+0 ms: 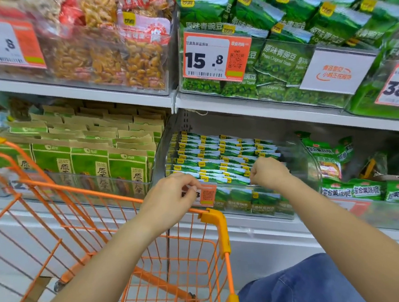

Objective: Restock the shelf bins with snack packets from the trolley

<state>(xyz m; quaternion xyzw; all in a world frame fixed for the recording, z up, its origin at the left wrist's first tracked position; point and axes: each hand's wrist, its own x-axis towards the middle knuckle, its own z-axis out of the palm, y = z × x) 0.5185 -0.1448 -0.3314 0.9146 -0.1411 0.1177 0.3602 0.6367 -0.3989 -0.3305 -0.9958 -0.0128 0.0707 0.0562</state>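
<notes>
- Left hand point(171, 195) is reaching over the orange trolley point(215, 224) rim, fingers curled, pinching the top edge of the orange price tag point(206, 195) clipped to the front of the clear shelf bin point(312, 164).
- Right hand point(269, 173) is sitting at the front of the same bin, fingers bunched down among the tops of the green pea packets point(218, 158); cannot tell whether it is gripping one of them or only pressing on them.
- Green pea packets are standing in tight upright rows, filling the bin on the lower shelf from back wall to front lip.
- Trolley is standing just in front of the shelf, to the left of the person; no packets are showing in the visible part of its wire basket.
- Left of the bin, kraft-and-green seed bags point(90, 161) are standing in rows in a neighbouring bin.
- Right of it, green mixed-snack packs point(351, 192) are lying loosely.
- On the shelf above, larger green pea bags point(281, 52) are piled behind a 15.8 price card point(216, 54), with orange nut packs point(111, 57) to their left.
- Blue denim knee point(304, 287) is showing at the lower edge.
</notes>
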